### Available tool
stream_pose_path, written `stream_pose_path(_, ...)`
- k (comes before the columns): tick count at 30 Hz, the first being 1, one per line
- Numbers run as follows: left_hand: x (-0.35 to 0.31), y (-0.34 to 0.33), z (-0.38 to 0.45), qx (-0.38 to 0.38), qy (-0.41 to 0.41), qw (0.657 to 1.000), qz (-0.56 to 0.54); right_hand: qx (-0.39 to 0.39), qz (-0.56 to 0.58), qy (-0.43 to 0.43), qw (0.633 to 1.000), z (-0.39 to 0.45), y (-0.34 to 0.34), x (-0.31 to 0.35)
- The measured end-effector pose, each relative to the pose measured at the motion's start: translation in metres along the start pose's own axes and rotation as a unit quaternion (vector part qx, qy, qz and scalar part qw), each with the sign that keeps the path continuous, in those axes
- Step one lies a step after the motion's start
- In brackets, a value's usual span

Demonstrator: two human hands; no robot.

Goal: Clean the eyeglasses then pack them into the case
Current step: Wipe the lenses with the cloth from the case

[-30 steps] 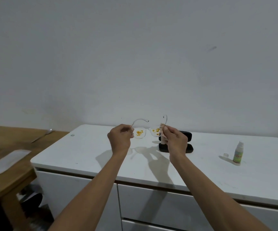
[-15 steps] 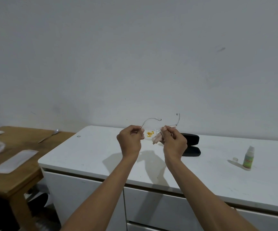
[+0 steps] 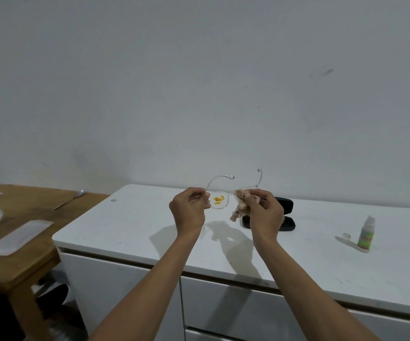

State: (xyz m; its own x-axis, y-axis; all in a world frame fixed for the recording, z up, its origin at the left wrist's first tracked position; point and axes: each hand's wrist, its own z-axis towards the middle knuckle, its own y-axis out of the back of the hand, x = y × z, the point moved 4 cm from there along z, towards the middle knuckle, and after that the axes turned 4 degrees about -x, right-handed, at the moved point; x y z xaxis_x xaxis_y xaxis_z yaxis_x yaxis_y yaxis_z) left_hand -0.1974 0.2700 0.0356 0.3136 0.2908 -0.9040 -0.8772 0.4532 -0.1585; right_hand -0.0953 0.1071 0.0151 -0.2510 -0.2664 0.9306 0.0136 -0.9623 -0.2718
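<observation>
White counter against a bare wall. Clear-framed eyeglasses held above it: left hand pinches one hinge, right hand presses a cloth over one lens. Other lens carries yellow smears. Black case lies open behind. Cleaning midway; packing remains.

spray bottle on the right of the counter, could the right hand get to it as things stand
Probably not right away: the right hand is busy pressing a cloth on the eyeglasses. The spray bottle itself stands unobstructed on the counter.
</observation>
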Motion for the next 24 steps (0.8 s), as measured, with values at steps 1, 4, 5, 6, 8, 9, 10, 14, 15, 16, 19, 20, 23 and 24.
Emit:
stream_pose_path(1,-0.001,-0.001,-0.001,0.003,-0.001,1.000,-0.001,-0.011,0.018,0.000,1.000,0.000,-0.001,0.000)
stream_pose_path(4,-0.004,-0.006,-0.003,0.008,-0.010,1.000,0.008,-0.072,0.079,-0.035,0.994,0.000,-0.005,0.001)
stream_pose_path(5,-0.005,-0.008,-0.004,0.008,-0.014,1.000,0.011,-0.088,0.099,-0.050,0.990,-0.001,-0.007,0.002)
stream_pose_path(6,-0.006,-0.010,-0.005,0.009,-0.016,1.000,0.012,-0.097,0.110,-0.061,0.987,0.000,-0.008,0.000)
stream_pose_path(8,-0.007,-0.011,-0.006,0.005,-0.015,1.000,0.010,-0.093,0.109,-0.057,0.988,0.000,-0.012,0.001)
stream_pose_path(9,-0.008,-0.011,-0.005,0.001,-0.015,1.000,0.008,-0.081,0.099,-0.047,0.991,0.000,-0.013,0.002)
stream_pose_path(10,-0.008,-0.011,-0.004,-0.004,-0.015,1.000,0.008,-0.067,0.083,-0.035,0.994,0.000,-0.013,0.004)
stream_pose_path(14,-0.007,-0.006,-0.001,-0.009,-0.004,1.000,0.006,0.018,-0.011,0.016,1.000,0.000,-0.006,0.006)
stream_pose_path(15,-0.005,-0.004,0.000,-0.007,-0.001,1.000,0.009,0.043,-0.023,0.019,0.999,-0.001,-0.004,0.006)
stream_pose_path(16,-0.002,-0.002,0.001,-0.003,0.001,1.000,0.016,0.068,-0.034,0.020,0.997,-0.001,-0.001,0.006)
stream_pose_path(19,0.005,0.005,0.004,0.011,0.003,0.999,0.035,0.132,-0.048,0.021,0.990,-0.007,0.005,0.012)
stream_pose_path(20,0.005,0.006,0.005,0.017,0.000,0.999,0.041,0.139,-0.050,0.022,0.989,-0.008,0.007,0.014)
stream_pose_path(23,0.002,0.008,0.004,0.032,-0.014,0.998,0.048,0.097,-0.065,0.031,0.993,-0.008,0.012,0.014)
stream_pose_path(24,0.000,0.008,0.004,0.034,-0.020,0.998,0.049,0.069,-0.073,0.039,0.994,-0.006,0.012,0.012)
